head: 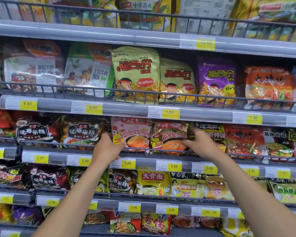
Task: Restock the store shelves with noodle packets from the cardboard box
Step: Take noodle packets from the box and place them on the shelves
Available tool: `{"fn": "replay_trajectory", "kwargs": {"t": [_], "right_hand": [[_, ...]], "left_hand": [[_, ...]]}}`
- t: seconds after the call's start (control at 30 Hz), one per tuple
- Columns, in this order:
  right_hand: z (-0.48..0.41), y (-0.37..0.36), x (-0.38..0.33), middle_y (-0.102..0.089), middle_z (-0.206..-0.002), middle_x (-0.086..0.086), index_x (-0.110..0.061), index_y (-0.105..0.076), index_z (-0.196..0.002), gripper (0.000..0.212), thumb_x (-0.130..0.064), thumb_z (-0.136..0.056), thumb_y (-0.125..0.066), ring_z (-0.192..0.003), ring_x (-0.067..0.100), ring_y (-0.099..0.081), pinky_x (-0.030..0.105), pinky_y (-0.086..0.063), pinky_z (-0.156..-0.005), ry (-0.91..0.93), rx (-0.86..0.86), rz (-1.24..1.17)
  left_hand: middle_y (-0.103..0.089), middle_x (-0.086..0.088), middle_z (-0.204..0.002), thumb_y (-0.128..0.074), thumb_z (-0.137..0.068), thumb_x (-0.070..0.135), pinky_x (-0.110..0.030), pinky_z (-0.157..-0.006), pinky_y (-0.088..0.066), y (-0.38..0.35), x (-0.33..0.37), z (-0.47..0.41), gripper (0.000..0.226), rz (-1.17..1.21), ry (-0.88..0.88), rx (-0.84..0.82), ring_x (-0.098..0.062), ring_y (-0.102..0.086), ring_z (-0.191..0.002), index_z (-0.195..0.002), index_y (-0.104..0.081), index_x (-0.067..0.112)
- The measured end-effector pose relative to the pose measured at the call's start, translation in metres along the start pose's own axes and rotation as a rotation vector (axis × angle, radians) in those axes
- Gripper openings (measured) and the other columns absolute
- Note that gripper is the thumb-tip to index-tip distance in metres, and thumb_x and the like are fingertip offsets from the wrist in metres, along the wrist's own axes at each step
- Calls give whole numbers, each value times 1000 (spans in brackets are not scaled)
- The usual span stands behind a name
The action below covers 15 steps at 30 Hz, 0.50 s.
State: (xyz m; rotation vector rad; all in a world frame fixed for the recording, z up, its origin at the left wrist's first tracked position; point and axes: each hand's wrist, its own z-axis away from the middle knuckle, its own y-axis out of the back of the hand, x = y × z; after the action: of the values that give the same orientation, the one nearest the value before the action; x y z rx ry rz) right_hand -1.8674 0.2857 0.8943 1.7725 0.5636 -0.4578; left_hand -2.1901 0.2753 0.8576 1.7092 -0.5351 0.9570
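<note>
1. At the left of the middle shelf (58,159), two dark packets (32,132) with white lettering stand upright behind the wire rail (46,143).
2. The left hand (108,147) curls round the left edge of a pink noodle packet (132,132), with the thumb lying across its lower front corner.
3. The pink noodle packet stands upright behind the rail, touching a gold noodle packet (167,135) on its right.
4. The right hand (201,142) pinches the right edge of the gold noodle packet, thumb on the front and fingers tucked behind.
5. Just beside that hand stand a black-and-yellow packet (216,132) and then a red packet (243,141).
6. Yellow price tags (173,166) line the shelf edge below.
</note>
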Motion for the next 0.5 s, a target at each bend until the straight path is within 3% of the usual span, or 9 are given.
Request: {"fn": "replay_trajectory", "kwargs": {"t": [0.13, 0.2, 0.27, 0.33, 0.4, 0.43, 0.5], "right_hand": [[1, -6, -11, -66, -81, 2, -17, -48, -121, 43, -32, -88, -71, -63, 19, -64, 35, -51, -51, 20, 54, 98], [5, -7, -10, -62, -74, -3, -24, -44, -114, 45, -40, -85, -75, -61, 15, -61, 28, -41, -47, 12, 48, 83], [8, -9, -10, -60, -71, -7, -22, -52, -108, 37, -40, -85, -75, -63, 11, -59, 25, -38, -49, 20, 59, 57], [11, -12, -9, -64, -77, -8, -23, -57, -105, 30, -38, -86, -74, -67, 7, -58, 25, -41, -53, 50, 93, 63], [13, -14, -9, -69, -85, -4, -20, -63, -105, 28, -37, -86, -74, -74, 9, -62, 29, -49, -60, 71, 123, 57], [14, -13, -8, -71, -85, -3, -18, -65, -106, 30, -37, -85, -74, -77, 12, -64, 32, -53, -65, 75, 131, 39], [18, -9, -5, -72, -89, 0, -15, -67, -112, 34, -36, -85, -74, -84, 18, -67, 37, -57, -75, 73, 150, 5]], "left_hand": [[-72, -8, -73, -71, -89, 45, -41, -58, -61, 1, -2, -2, 48, 25, 6, -15, -21, -71, -56, -113, -45, 13], [-73, -6, -68, -68, -91, 48, -43, -60, -62, 1, -6, 0, 54, -2, -19, -16, -21, -71, -56, -124, -44, 14], [-73, -4, -70, -63, -95, 48, -38, -56, -59, 0, -10, 6, 63, -65, -72, 14, -15, -70, -53, -141, -38, 13], [-73, -7, -99, -58, -97, 46, -38, -60, -58, -4, -13, 16, 72, -104, -153, 113, -9, -67, -54, -154, -27, 16], [-58, -7, -139, -57, -98, 42, -36, -61, -55, -13, -12, 34, 70, -60, -255, 251, -3, -58, -56, -156, -23, 22], [-47, -2, -151, -57, -98, 38, -34, -57, -52, -19, -10, 45, 66, -30, -312, 311, -2, -55, -55, -154, -26, 25], [-38, 7, -156, -59, -97, 30, -32, -47, -49, -33, -3, 66, 58, -3, -421, 380, -6, -56, -54, -148, -32, 30]]}}
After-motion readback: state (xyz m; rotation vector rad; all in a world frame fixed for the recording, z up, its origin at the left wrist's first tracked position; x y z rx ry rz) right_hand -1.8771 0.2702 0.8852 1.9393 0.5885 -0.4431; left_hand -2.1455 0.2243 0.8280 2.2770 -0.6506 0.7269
